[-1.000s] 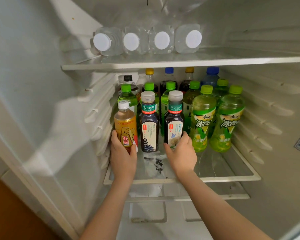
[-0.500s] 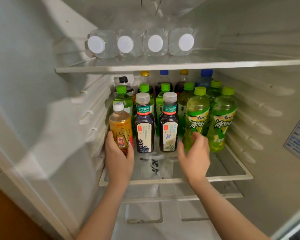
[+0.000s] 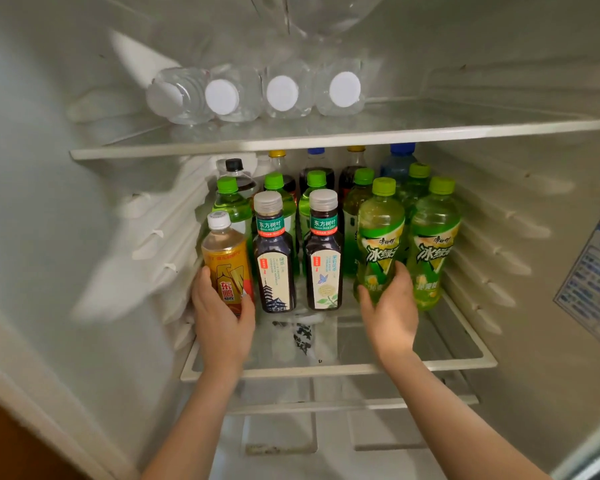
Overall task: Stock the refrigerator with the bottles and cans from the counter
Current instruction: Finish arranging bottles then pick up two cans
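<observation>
On upper shelf, toward the left: four water bottles lying side by side, caps forward. Front row on lower shelf, left to right: small bottle beside left wall, first tea bottle, second tea bottle, first large bottle, second large bottle. Behind these, more upright bottles in rows to the rear.

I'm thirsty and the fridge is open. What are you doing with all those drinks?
A person is lining up drinks on the fridge's lower shelf. The left hand grips a yellow energy drink bottle at the front left, and the right hand grips a green iced tea bottle. Two dark tea bottles stand between them, with more bottles behind. Four water bottles lie on their sides on the upper shelf.
</observation>
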A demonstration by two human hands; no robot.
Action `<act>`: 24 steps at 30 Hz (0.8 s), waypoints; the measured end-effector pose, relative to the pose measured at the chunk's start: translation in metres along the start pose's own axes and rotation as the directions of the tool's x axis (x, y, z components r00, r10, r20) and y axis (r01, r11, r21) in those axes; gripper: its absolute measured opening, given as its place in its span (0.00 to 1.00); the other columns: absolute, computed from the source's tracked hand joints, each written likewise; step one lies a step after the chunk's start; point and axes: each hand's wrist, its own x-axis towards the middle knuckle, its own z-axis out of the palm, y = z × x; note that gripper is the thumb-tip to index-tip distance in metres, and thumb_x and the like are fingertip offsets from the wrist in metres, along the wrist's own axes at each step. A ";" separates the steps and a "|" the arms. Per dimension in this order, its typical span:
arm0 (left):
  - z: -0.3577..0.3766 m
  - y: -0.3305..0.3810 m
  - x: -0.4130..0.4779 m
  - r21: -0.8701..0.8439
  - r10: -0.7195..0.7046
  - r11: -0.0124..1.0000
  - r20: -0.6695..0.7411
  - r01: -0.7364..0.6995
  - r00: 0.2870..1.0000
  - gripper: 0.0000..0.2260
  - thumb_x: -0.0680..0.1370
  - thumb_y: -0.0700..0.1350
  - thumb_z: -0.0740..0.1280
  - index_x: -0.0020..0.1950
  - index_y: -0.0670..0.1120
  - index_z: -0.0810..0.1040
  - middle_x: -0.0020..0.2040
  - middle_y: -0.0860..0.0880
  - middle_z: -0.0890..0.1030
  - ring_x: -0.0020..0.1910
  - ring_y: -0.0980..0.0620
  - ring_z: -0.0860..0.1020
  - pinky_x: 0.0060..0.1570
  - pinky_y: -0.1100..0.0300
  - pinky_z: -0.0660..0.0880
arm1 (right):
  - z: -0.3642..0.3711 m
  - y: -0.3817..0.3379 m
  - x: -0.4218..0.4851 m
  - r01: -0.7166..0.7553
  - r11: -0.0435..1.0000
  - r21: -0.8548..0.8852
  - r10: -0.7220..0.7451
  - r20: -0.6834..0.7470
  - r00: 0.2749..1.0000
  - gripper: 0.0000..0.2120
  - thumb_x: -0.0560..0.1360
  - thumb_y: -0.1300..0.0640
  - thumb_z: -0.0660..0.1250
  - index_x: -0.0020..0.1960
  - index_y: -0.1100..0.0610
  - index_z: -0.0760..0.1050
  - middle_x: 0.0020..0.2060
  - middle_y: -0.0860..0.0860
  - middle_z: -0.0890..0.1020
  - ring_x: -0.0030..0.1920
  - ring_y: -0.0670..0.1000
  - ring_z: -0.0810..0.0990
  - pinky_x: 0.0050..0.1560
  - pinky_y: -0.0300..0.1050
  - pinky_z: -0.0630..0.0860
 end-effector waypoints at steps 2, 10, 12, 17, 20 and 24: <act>0.002 -0.001 0.000 -0.009 0.007 1.000 0.000 -0.007 1.000 0.33 0.74 0.43 0.70 0.74 0.45 0.57 0.71 0.44 0.65 0.70 0.47 0.64 0.65 0.58 0.61 | 0.001 0.001 0.000 0.008 1.000 0.004 -0.008 0.003 1.000 0.31 0.73 0.56 0.70 0.71 0.60 0.61 0.62 0.57 0.74 0.60 0.58 0.75 0.57 0.51 0.74; 0.004 -0.002 0.002 0.001 0.011 1.000 0.005 -0.012 1.000 0.33 0.73 0.40 0.70 0.74 0.44 0.58 0.70 0.44 0.66 0.70 0.47 0.65 0.68 0.55 0.63 | 0.000 0.004 0.002 0.028 0.999 0.016 -0.028 0.012 1.000 0.31 0.72 0.55 0.70 0.71 0.60 0.61 0.63 0.56 0.74 0.61 0.57 0.74 0.57 0.51 0.73; 0.003 -0.003 0.003 -0.001 0.019 1.000 0.006 -0.019 1.000 0.32 0.73 0.40 0.70 0.74 0.45 0.59 0.70 0.45 0.66 0.70 0.47 0.65 0.69 0.52 0.64 | 0.001 0.005 0.003 0.029 0.999 0.022 -0.029 0.018 0.999 0.31 0.72 0.54 0.71 0.70 0.59 0.62 0.63 0.56 0.74 0.61 0.57 0.74 0.56 0.51 0.73; 0.003 -0.004 0.003 -0.004 0.027 1.000 0.003 -0.027 1.000 0.32 0.73 0.40 0.71 0.73 0.46 0.60 0.69 0.46 0.67 0.69 0.48 0.66 0.68 0.50 0.67 | 0.002 0.005 0.003 0.036 0.999 0.015 -0.036 0.035 0.999 0.31 0.73 0.54 0.70 0.71 0.59 0.61 0.63 0.56 0.73 0.61 0.58 0.74 0.55 0.51 0.73; 0.002 -0.003 0.003 -0.007 0.030 1.000 0.005 -0.030 1.000 0.31 0.73 0.41 0.71 0.73 0.46 0.60 0.68 0.46 0.68 0.69 0.48 0.66 0.67 0.49 0.67 | 0.002 0.005 0.003 0.042 0.999 -0.001 -0.042 0.037 0.998 0.31 0.74 0.54 0.69 0.72 0.59 0.60 0.65 0.56 0.72 0.62 0.58 0.73 0.56 0.51 0.73; 0.002 -0.004 0.002 0.007 0.029 1.000 -0.002 -0.029 1.000 0.32 0.73 0.41 0.71 0.73 0.45 0.60 0.69 0.45 0.67 0.69 0.48 0.65 0.67 0.53 0.65 | 0.003 0.005 0.002 0.042 0.999 -0.007 -0.042 0.042 0.998 0.32 0.73 0.54 0.69 0.72 0.59 0.59 0.66 0.56 0.71 0.63 0.58 0.73 0.56 0.52 0.73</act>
